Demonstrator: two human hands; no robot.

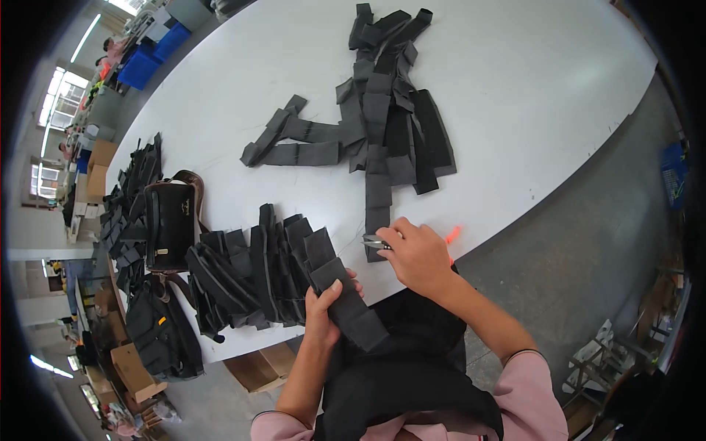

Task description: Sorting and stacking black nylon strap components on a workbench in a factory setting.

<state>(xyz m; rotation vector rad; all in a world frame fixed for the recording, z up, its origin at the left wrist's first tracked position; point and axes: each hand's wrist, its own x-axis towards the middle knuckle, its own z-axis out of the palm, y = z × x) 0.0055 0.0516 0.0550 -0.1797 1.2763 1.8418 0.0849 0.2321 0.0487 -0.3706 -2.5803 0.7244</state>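
My left hand (325, 307) grips a dark grey fabric strip (351, 305) at the table's near edge, its lower end hanging over my lap. My right hand (419, 256) is closed around small metal snips (375, 242), whose tips rest by the lower end of a long grey strip (376, 202). Just left of my left hand lies a fanned row of folded grey strips (254, 268). A larger heap of similar strips (386, 110) spreads across the middle of the white table (515, 88).
A dark brown bag (170, 224) stands at the table's left edge, with black fabric pieces (129, 198) behind it and black bags (162, 331) below. Cardboard boxes (257, 367) sit on the floor. Blue bins (151, 55) and other people are far left.
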